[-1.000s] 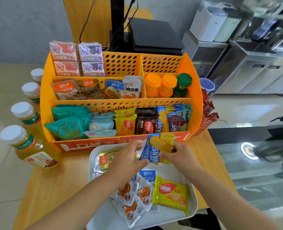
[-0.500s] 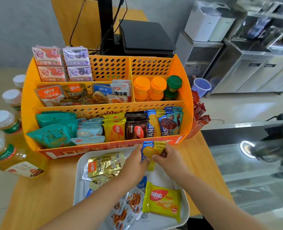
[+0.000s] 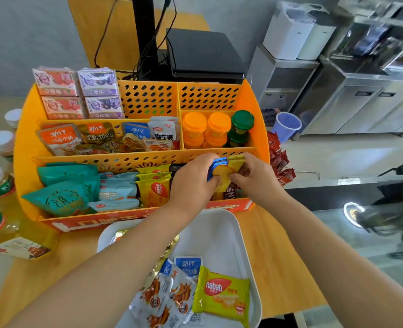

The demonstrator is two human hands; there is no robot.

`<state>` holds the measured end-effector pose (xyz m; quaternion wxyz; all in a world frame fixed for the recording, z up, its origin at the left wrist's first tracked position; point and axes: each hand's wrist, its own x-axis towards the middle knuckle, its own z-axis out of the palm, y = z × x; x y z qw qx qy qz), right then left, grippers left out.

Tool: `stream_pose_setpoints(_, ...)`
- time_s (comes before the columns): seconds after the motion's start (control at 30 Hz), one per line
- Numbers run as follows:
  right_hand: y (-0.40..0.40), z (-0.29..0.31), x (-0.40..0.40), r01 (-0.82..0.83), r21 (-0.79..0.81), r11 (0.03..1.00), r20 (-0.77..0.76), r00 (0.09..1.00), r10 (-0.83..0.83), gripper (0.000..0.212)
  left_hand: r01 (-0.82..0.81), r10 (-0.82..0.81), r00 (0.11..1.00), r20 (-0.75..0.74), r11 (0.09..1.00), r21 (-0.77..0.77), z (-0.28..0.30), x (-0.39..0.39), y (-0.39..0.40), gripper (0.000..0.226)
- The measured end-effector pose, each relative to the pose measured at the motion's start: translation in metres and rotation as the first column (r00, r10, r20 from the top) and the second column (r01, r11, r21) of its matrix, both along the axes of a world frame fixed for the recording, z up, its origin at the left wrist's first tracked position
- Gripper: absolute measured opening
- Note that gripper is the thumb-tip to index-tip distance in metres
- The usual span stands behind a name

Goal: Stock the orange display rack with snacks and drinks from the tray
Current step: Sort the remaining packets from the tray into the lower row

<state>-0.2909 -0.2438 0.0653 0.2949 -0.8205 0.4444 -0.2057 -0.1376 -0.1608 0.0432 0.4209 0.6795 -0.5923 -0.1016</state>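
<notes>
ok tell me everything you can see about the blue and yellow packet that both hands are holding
The blue and yellow packet is a small, glossy snack wrapper, blue on its left, yellow on its right, with a round golden biscuit pictured at the middle. The left hand and the right hand pinch it from either side. It stands roughly upright, tilted a little, above the right end of the orange display rack's front row, over the packets there. Its lower part is hidden by fingers.

Bare forearms, no sleeves visible
</notes>
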Motion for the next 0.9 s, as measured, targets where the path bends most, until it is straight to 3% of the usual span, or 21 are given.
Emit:
stream_pose_setpoints(0.03, -0.005, -0.002, -0.001, -0.02, -0.145, 0.989, -0.115, 0.993, 0.003, 0.016, -0.018, 0.018, 0.999, 0.032, 1.0, 0.018, -0.002, 0.001, -0.003, 0.031)
stream_pose_setpoints(0.1, -0.011, -0.008, -0.005, -0.139, -0.492, 0.86, -0.363, 0.93, -0.057, 0.021, -0.06, 0.056, 0.995, 0.08, 0.997, 0.046, -0.006, 0.004, -0.006, 0.026)
stream_pose_setpoints(0.17, -0.013, -0.017, -0.009, -0.268, -0.616, 0.741, -0.517, 0.847, -0.123, 0.021, -0.104, 0.093, 0.985, 0.143, 0.992, 0.072, -0.014, 0.004, -0.008, 0.029)
stream_pose_setpoints(0.23, -0.015, -0.025, -0.011, -0.32, -0.641, 0.697, -0.536, 0.837, -0.109, 0.021, -0.142, 0.121, 0.976, 0.183, 0.984, 0.11, -0.021, 0.004, -0.008, 0.033)
stream_pose_setpoints(0.37, -0.021, -0.028, -0.015, -0.274, -0.71, 0.649, -0.473, 0.868, -0.151, 0.011, -0.168, 0.128, 0.966, 0.224, 0.971, 0.17, -0.03, 0.004, -0.003, 0.041)
stream_pose_setpoints(0.47, -0.023, -0.026, -0.017, -0.244, -0.713, 0.657, -0.472, 0.86, -0.192, 0.007, -0.136, 0.092, 0.954, 0.287, 0.981, 0.14, -0.031, 0.003, -0.003, 0.048)
stream_pose_setpoints(0.67, -0.026, -0.018, -0.018, -0.285, -0.658, 0.697, -0.559, 0.805, -0.199, 0.024, -0.121, 0.082, 0.963, 0.258, 0.983, 0.141, -0.027, 0.006, -0.009, 0.04)
stream_pose_setpoints(0.8, -0.03, -0.015, -0.019, -0.301, -0.662, 0.687, -0.567, 0.8, -0.195, 0.025, -0.165, 0.149, 0.983, 0.109, 0.974, 0.153, -0.024, 0.005, -0.015, 0.031)
stream_pose_setpoints(0.9, -0.029, -0.016, -0.018, -0.322, -0.647, 0.692, -0.59, 0.785, -0.186, 0.025, -0.169, 0.148, 0.98, 0.133, 0.973, 0.158, -0.024, 0.006, -0.014, 0.035)
